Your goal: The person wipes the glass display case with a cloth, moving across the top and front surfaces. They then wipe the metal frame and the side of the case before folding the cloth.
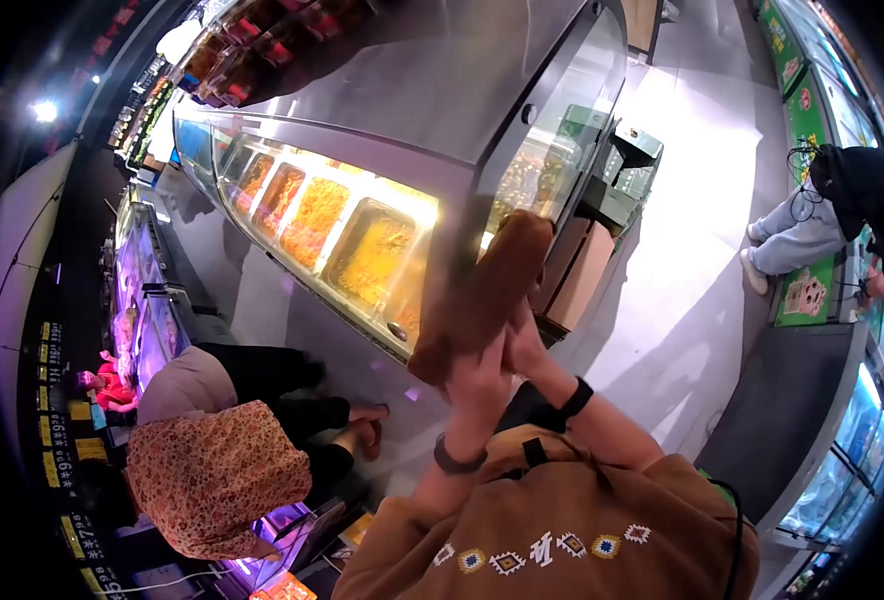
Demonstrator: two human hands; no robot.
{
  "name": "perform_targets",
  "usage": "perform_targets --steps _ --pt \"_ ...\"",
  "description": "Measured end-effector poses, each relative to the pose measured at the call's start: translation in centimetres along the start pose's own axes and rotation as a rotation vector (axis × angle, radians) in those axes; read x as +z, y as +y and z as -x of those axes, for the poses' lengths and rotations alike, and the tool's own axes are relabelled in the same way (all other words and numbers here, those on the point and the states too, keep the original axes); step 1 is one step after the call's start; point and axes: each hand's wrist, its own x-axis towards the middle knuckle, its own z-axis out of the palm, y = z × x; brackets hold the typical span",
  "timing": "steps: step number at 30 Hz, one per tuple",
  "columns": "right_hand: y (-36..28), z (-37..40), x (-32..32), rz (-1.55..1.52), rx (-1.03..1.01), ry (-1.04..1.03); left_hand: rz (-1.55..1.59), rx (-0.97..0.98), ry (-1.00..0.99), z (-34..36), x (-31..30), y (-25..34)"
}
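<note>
Head view: long brown object (487, 300) at 12 o'clock, above left hand (477, 382) and right hand (525, 348). Fingers hidden behind it; I can't tell their closure. A careless 11 o'clock swing might clip the food case (442, 190); slack hold, a drop.

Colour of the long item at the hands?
The long item is brown, slightly blurred; best in head view.

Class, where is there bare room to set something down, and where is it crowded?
Bare: the grey case top, right of the packages; the bright floor left of the green-fronted freezers. Crowded: the food trays, packed side by side.
</note>
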Motion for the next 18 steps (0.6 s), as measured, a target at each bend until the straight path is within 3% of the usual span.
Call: perform_targets --steps 4,8,14,18 --pt "2.7 -4.3 -1.9 0.203 -0.138 -0.072 -0.001 0.035 -0.312 -1.3 0.1 -0.1" --pt "5.0 -7.4 -2.1 0.404 -0.222 -0.135 -0.027 0.096 -0.271 -2.8 0.6 -0.1" --pt "6.3 -5.5 -0.6 0.475 -0.145 -0.325 0.221 -0.069 -0.283 -0.9 1.3 -0.1" --pt "7.6 -4.7 -0.1 0.422 -0.072 -0.462 0.036 0.084 -0.146 0.9 -0.1 0.4"
